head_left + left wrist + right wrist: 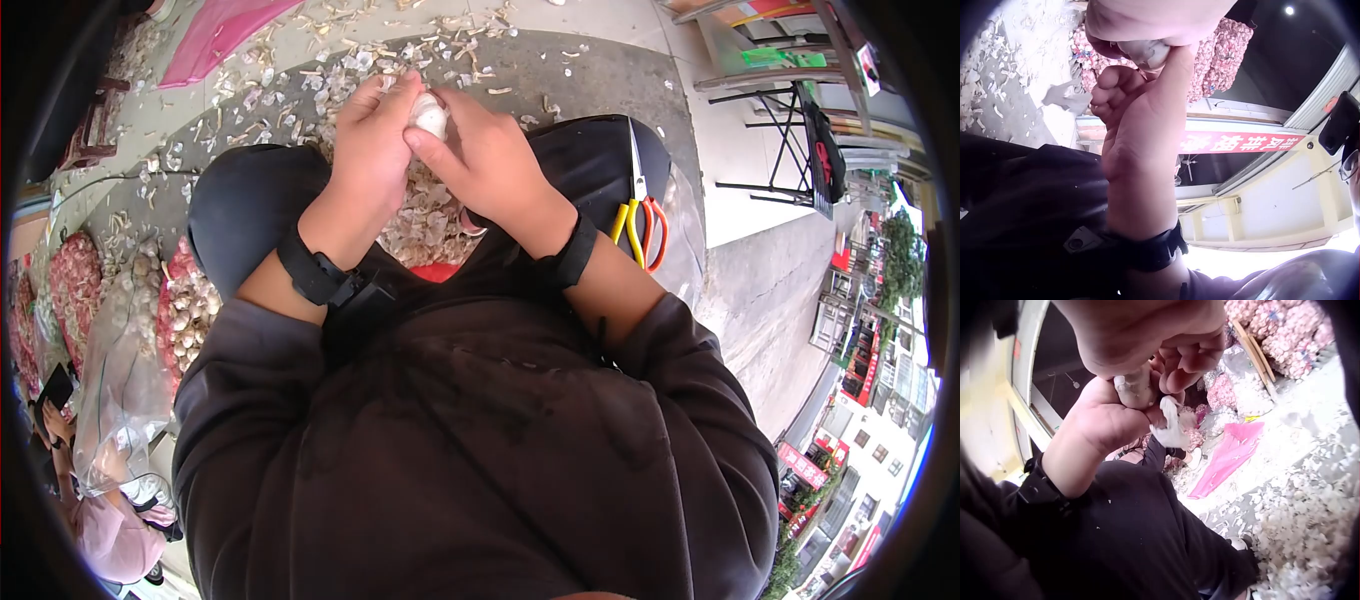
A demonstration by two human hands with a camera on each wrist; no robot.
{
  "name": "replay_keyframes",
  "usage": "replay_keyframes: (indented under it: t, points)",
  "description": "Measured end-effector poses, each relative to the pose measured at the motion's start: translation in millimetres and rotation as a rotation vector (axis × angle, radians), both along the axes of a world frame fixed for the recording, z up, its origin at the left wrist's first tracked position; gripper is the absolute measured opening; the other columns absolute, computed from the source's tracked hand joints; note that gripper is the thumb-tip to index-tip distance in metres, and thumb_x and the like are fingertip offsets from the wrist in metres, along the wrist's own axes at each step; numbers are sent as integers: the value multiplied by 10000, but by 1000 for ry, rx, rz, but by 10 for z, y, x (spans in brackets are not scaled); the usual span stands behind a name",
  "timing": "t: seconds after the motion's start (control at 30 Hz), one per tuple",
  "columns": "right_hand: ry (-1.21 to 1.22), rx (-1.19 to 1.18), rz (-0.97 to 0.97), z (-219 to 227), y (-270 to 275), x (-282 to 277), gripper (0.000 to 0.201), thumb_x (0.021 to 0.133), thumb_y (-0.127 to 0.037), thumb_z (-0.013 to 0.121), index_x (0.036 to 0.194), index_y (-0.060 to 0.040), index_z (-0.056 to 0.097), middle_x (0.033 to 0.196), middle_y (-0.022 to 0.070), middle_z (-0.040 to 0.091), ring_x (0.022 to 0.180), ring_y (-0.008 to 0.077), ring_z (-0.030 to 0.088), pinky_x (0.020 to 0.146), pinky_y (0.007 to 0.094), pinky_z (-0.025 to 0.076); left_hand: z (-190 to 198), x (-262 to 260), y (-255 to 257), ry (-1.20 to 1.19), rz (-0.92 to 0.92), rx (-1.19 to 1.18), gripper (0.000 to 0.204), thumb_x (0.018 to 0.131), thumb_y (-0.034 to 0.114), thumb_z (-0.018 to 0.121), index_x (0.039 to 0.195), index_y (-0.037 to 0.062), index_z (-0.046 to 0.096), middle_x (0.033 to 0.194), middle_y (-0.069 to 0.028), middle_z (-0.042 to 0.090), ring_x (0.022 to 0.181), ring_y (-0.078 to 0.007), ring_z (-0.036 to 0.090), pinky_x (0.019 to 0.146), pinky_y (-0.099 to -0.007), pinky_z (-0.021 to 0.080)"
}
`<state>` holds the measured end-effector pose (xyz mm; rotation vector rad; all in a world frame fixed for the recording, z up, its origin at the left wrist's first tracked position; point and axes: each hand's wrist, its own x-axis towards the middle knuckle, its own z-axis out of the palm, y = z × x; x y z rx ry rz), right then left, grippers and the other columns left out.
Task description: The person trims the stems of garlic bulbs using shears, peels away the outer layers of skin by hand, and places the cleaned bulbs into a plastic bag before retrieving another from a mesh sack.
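A white garlic bulb [430,117] is held between both hands above the lap; it also shows in the left wrist view [1149,55] and the right wrist view [1135,389]. My left hand [372,150] grips it from the left, fingers curled. From the right, my right hand [492,165] holds it with the thumb against its lower side. In the right wrist view, a loose strip of pale skin [1172,425] hangs beside the bulb, below the fingers. Part of the bulb is hidden by the fingers.
Scissors with yellow and orange handles [640,210] lie by the right thigh. Peelings [430,225] pile up between the legs and scatter over the floor. Net bags of garlic [190,310] stand at the left; a pink sheet [225,40] lies ahead. A folding stand [780,150] is at the right.
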<state>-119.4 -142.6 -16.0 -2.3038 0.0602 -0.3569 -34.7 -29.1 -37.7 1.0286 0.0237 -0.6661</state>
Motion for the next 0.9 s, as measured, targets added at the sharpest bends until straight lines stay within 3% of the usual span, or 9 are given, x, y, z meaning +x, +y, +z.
replay_keyframes:
  t: [0.13,0.27,0.33,0.37,0.47,0.57,0.67,0.87,0.9]
  points:
    - [-132,99,-6,-12,28,74,522,869,-347,703,1223,1,541,926,195,677,810,349,684,698,385,535,-10,-24,6,84,38,-99,201,994,198,540,1017,7,597,924,-74,641,818,-161,629,721,-309,537]
    - [-134,196,-38,-49,0,114,489,883,-320,688,1238,-18,542,943,196,685,812,335,687,721,365,536,111,-96,-29,172,-42,-208,220,1008,210,500,1050,15,595,972,-75,645,899,-181,642,784,-355,547]
    - [-152,177,-96,-63,-7,98,414,908,-315,649,1184,-18,564,878,202,672,773,367,676,686,394,536,88,-81,9,163,-112,-215,249,1009,244,497,1047,20,601,986,-75,647,940,-189,644,808,-377,545]
    - [-161,168,-122,-73,-14,88,381,921,-312,630,1157,-19,576,846,206,665,753,384,671,668,409,536,107,-74,15,152,-147,-146,258,1008,258,498,1043,25,604,968,-71,646,907,-178,643,775,-363,547]
    - [-147,246,-92,-172,-122,85,343,993,-309,514,1092,0,624,827,172,680,723,300,686,653,364,532,139,-56,37,83,-263,3,281,1005,294,500,1034,39,612,901,-56,639,789,-142,624,660,-314,531]
    - [-8,780,-49,-112,-48,61,383,1041,-280,411,1053,18,652,808,111,685,682,188,656,635,311,524,84,-53,56,-33,-318,20,291,1004,309,493,1029,48,619,822,-31,621,650,-103,566,534,-256,463]
    - [-66,831,-100,-156,-17,86,414,1060,-267,361,1084,35,643,827,76,677,657,115,604,617,273,511,100,-111,3,-78,-265,-23,302,1010,306,457,1059,55,618,797,-14,611,599,-83,523,485,-231,405]
    - [191,1265,-184,-105,-29,76,306,1046,-226,420,1052,-1,628,820,78,657,646,114,607,539,254,484,-43,-118,-25,-68,-189,-44,334,1021,303,404,1156,64,594,884,-26,644,668,-88,561,511,-229,416]
    - [163,1242,-235,-100,2,84,284,1042,-215,431,1040,-8,627,806,71,651,644,114,608,529,247,477,-47,-110,-23,-80,-170,-22,342,1024,312,402,1161,62,592,894,-30,648,682,-90,568,518,-230,423]
